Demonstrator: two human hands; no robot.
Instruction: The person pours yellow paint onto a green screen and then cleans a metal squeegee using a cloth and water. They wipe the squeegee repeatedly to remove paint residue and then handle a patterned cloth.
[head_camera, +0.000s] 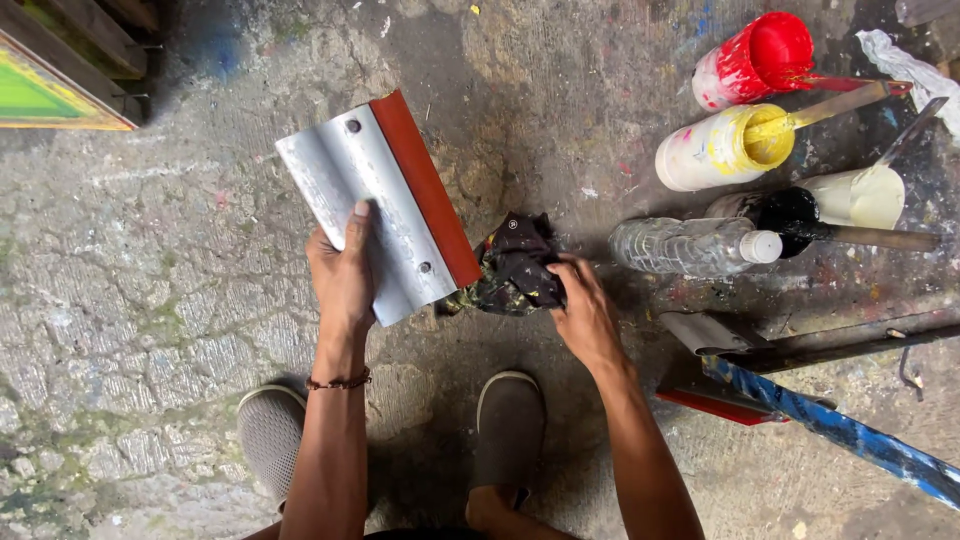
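My left hand (343, 275) grips a squeegee (380, 205) with a wide silver metal handle and a red rubber blade along its right edge, held tilted above the concrete floor. Just right of the blade, my right hand (585, 310) clutches a dark, paint-stained rag (515, 262) that rests on the floor. The rag sits close to the lower end of the blade. Both my feet in grey shoes (510, 420) are below the hands.
At the right stand a red paint pot (755, 58), a yellow paint pot (725, 145) with a stick, a black-and-cream pot (820, 205) and a lying clear plastic bottle (695, 245). Another squeegee (715, 335) and a blue-streaked bar (850, 430) lie lower right. A framed screen (45, 90) leans top left.
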